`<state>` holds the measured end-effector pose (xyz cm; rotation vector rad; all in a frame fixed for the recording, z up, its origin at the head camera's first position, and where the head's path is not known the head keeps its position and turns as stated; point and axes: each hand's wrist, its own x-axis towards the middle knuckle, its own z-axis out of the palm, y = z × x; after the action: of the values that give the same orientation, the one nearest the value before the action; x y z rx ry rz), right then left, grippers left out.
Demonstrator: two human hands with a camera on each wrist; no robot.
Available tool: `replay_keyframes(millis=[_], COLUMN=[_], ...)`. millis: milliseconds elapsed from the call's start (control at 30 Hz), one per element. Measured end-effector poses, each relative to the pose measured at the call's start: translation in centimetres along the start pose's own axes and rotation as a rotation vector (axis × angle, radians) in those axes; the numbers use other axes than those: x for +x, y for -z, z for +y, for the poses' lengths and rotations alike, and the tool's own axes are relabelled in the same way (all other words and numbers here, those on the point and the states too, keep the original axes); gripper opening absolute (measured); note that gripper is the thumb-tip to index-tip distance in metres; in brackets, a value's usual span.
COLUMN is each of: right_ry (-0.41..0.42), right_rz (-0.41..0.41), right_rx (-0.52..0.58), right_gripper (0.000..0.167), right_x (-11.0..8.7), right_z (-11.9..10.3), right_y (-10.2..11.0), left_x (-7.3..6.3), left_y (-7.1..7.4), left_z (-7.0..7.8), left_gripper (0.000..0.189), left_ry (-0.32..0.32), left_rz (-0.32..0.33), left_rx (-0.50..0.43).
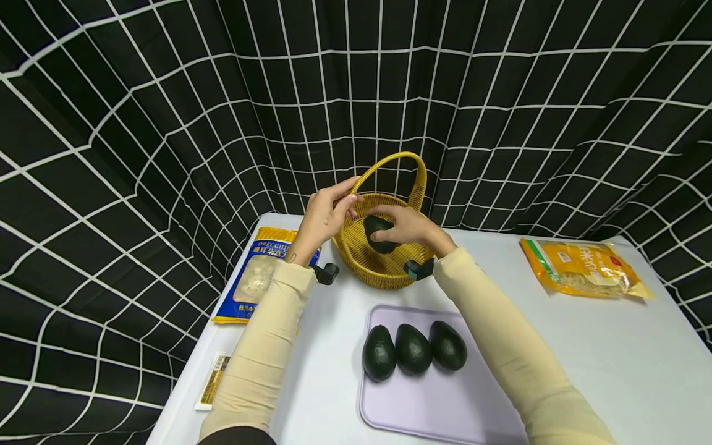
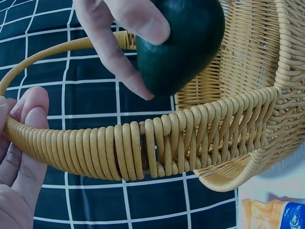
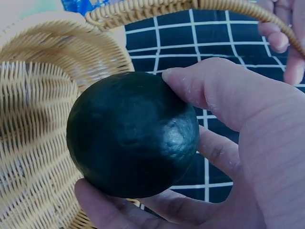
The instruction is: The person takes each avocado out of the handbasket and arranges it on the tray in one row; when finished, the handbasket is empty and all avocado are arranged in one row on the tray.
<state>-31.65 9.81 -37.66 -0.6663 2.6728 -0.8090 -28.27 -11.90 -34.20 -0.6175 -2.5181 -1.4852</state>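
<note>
A yellow wicker basket (image 1: pixel 367 266) with a tall arched handle (image 2: pixel 86 148) stands toward the back of the table. My left hand (image 1: pixel 325 213) grips the left side of that handle, fingers curled round it in the left wrist view. Over the basket's opening, my right hand (image 1: pixel 408 227) holds a dark green avocado (image 3: pixel 131 136) between thumb and fingers. The woven inside of the basket shows behind the avocado in the right wrist view. Three more avocados (image 1: pixel 413 350) lie in a row on a pale purple tray (image 1: pixel 423 408) in front of the basket.
A blue and yellow pasta bag (image 1: pixel 239 296) lies left of the basket, partly behind my left arm. Nearer me is a small brown and white packet (image 1: pixel 211 386). An orange food bag (image 1: pixel 584 269) rests at the far right. A black gridded curtain (image 1: pixel 473 123) surrounds the table.
</note>
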Motion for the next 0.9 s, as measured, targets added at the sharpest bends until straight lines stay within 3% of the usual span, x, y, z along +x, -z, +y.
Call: replay_keyframes(millis=[533, 900], right_ry=[-0.015, -0.072], right_rz=[0.052, 0.076], right_rx=[0.034, 0.087], right_gripper=[0.062, 0.064], right_x=[-3.6, -6.2], right_z=[0.0, 0.8], right_y=[0.6, 0.6], left_x=[-0.1, -0.1], left_y=[-0.1, -0.1], left_z=[0.2, 0.3], left_gripper=[0.043, 0.043], left_ry=[0.035, 0.045], left_rz=[0.004, 0.006], left_rx=[-0.026, -0.032])
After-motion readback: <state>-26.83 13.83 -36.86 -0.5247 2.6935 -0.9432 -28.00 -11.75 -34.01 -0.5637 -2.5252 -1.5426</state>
